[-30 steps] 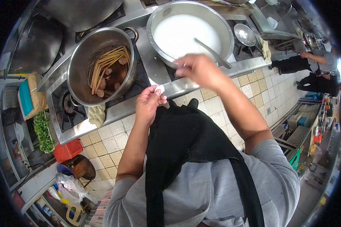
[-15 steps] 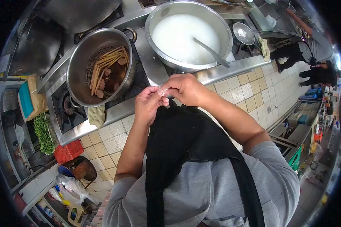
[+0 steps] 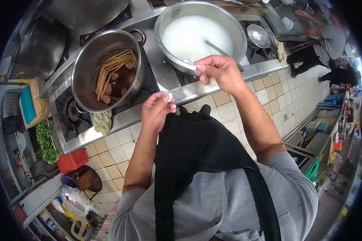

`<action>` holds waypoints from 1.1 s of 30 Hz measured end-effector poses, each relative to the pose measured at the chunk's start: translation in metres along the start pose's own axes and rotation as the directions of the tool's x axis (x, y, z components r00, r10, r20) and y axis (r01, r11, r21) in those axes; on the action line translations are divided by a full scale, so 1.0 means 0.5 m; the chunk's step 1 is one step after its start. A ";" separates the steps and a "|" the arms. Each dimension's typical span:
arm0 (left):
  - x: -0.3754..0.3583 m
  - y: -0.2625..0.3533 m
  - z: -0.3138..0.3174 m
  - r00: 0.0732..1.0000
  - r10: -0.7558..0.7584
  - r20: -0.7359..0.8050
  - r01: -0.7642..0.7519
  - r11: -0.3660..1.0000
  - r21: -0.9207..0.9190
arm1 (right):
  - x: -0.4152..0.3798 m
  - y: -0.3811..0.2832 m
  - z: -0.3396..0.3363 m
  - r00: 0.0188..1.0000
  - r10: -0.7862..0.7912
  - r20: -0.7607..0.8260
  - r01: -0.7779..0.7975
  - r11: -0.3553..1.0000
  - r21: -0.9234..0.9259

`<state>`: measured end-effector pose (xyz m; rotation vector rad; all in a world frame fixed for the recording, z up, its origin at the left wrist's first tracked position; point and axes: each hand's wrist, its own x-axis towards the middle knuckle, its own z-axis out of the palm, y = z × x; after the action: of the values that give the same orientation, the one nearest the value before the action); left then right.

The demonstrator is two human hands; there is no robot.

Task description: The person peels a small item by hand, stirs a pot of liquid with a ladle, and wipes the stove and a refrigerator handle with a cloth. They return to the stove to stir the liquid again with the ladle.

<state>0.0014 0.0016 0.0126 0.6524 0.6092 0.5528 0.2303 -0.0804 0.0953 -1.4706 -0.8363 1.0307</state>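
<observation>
I'm in what looks like a restaurant kitchen: big pot [image 3: 81, 78] and basin [image 3: 239, 38] on the stove [image 3: 169, 76], greens [image 3: 47, 141] nearby, tiles [image 3: 117, 153] underfoot.

Frame centre: left hand [image 3: 155, 111] pinches white piece [image 3: 170, 96]. Upper centre: right hand [image 3: 223, 74] overlaps bowl [image 3: 177, 13]. Upper left: pot [image 3: 82, 64].

Pot [image 3: 83, 70] left of bowl [image 3: 239, 38] on stove [image 3: 169, 76], utensil [image 3: 220, 51] in bowl.
</observation>
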 end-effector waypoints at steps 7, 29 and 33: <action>0.004 -0.004 -0.003 1.000 -0.008 0.003 0.008 1.000 0.025 | 0.003 0.003 -0.015 0.999 -0.021 -0.046 0.022 1.000 0.020; 0.004 -0.015 -0.006 1.000 -0.004 0.006 0.004 0.999 0.052 | 0.009 -0.004 -0.031 0.992 0.056 0.114 -0.052 0.998 -0.036; 0.010 -0.013 0.029 0.999 -0.046 -0.009 0.046 0.997 0.065 | -0.012 0.016 0.062 0.975 0.115 0.192 -0.074 0.975 -0.209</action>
<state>0.0160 -0.0051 0.0156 0.6966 0.6494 0.4943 0.1990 -0.0756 0.0877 -1.6059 -1.0486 1.2116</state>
